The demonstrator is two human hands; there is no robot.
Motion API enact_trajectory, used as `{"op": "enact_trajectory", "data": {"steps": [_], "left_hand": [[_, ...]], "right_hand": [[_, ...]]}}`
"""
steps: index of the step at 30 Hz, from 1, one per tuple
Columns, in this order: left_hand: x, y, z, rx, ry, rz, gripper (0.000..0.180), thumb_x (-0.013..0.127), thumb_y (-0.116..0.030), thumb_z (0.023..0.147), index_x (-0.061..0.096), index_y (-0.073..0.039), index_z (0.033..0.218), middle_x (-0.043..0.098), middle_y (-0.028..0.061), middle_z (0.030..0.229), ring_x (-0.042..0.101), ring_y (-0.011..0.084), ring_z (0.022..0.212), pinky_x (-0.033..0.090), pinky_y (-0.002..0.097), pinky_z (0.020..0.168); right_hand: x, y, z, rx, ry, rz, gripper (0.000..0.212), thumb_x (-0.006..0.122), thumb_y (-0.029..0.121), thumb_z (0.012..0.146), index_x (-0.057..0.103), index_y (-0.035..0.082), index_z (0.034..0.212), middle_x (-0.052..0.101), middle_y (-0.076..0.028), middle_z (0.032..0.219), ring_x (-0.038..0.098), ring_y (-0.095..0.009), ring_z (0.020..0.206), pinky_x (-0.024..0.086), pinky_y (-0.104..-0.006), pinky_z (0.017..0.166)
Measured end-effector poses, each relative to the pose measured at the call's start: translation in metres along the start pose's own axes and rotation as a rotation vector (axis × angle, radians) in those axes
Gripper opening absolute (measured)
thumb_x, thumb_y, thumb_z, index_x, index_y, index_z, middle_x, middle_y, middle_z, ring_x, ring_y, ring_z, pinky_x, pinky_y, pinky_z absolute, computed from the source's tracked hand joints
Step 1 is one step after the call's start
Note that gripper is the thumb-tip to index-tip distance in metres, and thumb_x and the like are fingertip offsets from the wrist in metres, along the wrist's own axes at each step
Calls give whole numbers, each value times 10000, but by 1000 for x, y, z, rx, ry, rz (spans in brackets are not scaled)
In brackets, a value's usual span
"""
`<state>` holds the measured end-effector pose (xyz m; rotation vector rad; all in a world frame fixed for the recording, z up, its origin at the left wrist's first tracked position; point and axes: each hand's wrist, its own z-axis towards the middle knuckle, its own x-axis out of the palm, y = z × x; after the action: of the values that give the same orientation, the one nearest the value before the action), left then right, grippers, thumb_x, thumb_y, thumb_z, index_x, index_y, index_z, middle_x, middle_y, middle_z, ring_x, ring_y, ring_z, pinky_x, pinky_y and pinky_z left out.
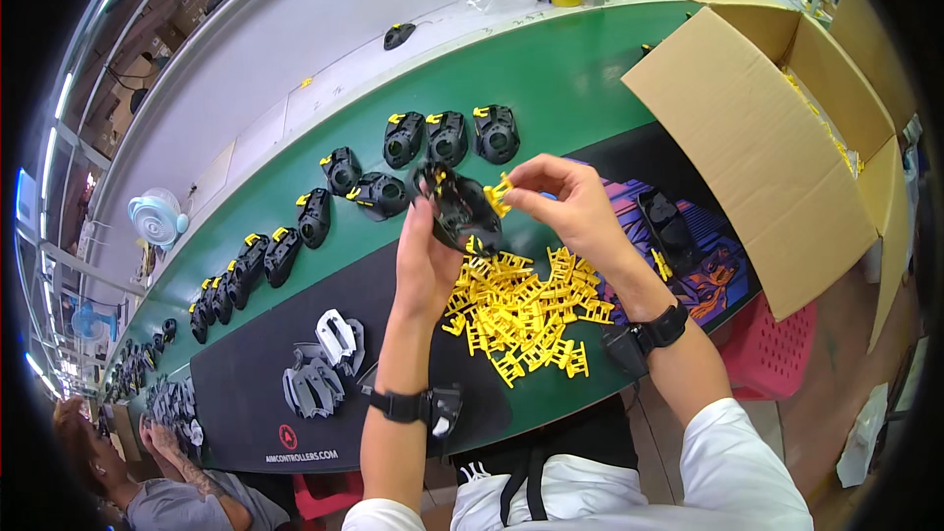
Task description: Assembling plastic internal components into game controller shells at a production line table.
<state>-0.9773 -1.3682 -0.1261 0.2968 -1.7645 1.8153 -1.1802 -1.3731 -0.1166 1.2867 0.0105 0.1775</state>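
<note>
My left hand (425, 258) holds a black plastic shell (459, 208) up above the bench. My right hand (567, 206) pinches a small yellow plastic clip (499, 195) against the shell's right side. Just below both hands lies a heap of yellow clips (521, 310) on the black mat (256, 374). Both wrists wear black bands.
Several black shells with yellow clips (433, 143) lie in a row along the green belt (551, 79). A grey and white stack of parts (324, 364) sits on the mat at left. An open cardboard box (777, 128) stands at right. Another person (147, 482) works at lower left.
</note>
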Motion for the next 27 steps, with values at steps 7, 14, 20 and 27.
{"op": "enact_trajectory", "data": {"steps": [7,14,20,27], "left_hand": [[3,-4,-34,87,33,236,772,712,-79,908,264,-19,1533,453,109,1403,489,203,1301,413,372,1099],[5,4,-36,49,10,166,782,747,-152,912,265,-25,1514,431,102,1385,469,195,1299,415,362,1091],[3,6,-37,125,82,307,771,678,-213,974,197,-51,1555,450,108,1379,470,195,1293,412,352,1083],[9,-6,-41,-58,7,143,665,332,-456,1080,64,-164,1615,515,74,1316,614,180,1139,568,338,844]], "right_hand": [[35,-1,-10,-82,-68,-157,126,763,49,835,699,24,941,688,-53,838,649,-95,771,491,-246,640],[36,3,-13,-314,-89,-450,135,766,6,805,715,26,928,655,-66,808,621,-172,679,471,-281,591],[37,3,-14,-382,-70,-485,110,752,2,816,725,25,921,653,-72,826,614,-180,681,470,-283,588],[25,-2,-7,-31,110,2,146,618,74,952,678,35,1079,624,1,913,548,-61,830,428,-230,712]]}}
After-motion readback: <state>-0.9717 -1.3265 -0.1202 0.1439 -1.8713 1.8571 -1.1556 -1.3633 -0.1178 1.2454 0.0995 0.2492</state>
